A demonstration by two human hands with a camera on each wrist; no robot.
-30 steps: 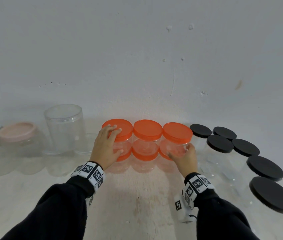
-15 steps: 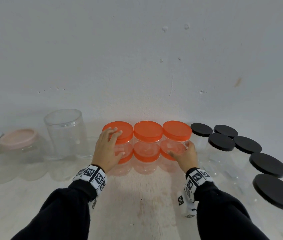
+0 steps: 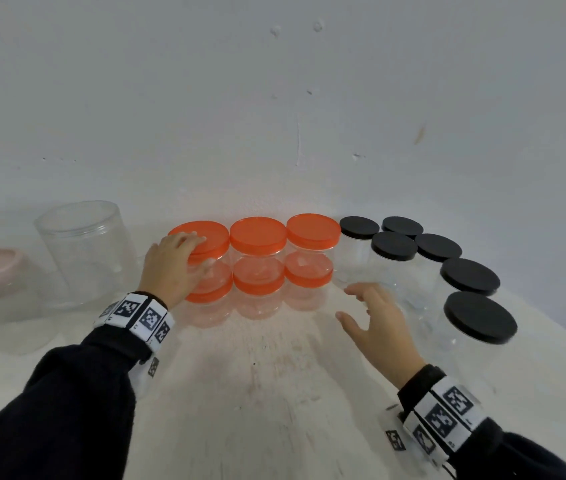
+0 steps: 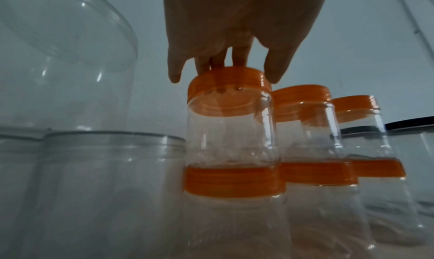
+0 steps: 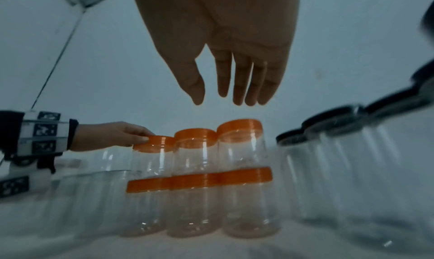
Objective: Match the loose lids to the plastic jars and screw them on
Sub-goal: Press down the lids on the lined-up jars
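The right hand (image 3: 376, 327) has let go of the right-hand orange-lidded stack and hovers nearer the desk's (image 3: 274, 393) front edge, fingers loosely spread, holding nothing. Farther back, by the wall, the left hand (image 3: 170, 268) curls its fingers over the top-left orange lid (image 3: 205, 233) of the stacked jars (image 3: 257, 271).

Three lidded jars (image 3: 258, 237) are sitting on three others (image 3: 258, 292), between a tall open jar (image 3: 87, 251) leftward and capped jars (image 3: 394, 258) rightward.
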